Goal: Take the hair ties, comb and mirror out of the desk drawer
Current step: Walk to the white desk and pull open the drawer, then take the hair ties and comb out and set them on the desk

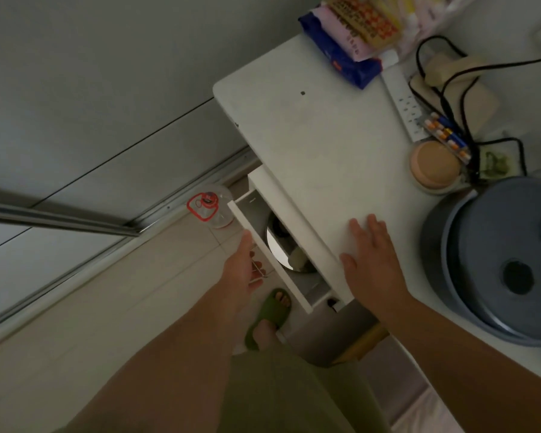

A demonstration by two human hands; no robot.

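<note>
The white desk drawer (256,242) stands partly pulled out below the desk's front edge. My left hand (242,270) grips the metal handle on the drawer's front. Inside the gap lies a round mirror (280,246), partly hidden under the desktop, with a pale object (297,256) resting on it that I cannot identify. A dark thing shows at the mirror's far end. No comb or hair ties are visible. My right hand (370,254) lies flat, fingers spread, on the white desktop (310,142) just above the drawer.
On the desk stand a grey round pot (494,260), a peach round case (434,165), a power strip (405,103) with black cables, pill packs and snack packets (350,35). On the floor sits a plastic bottle (211,207). My foot wears a green slipper (270,314).
</note>
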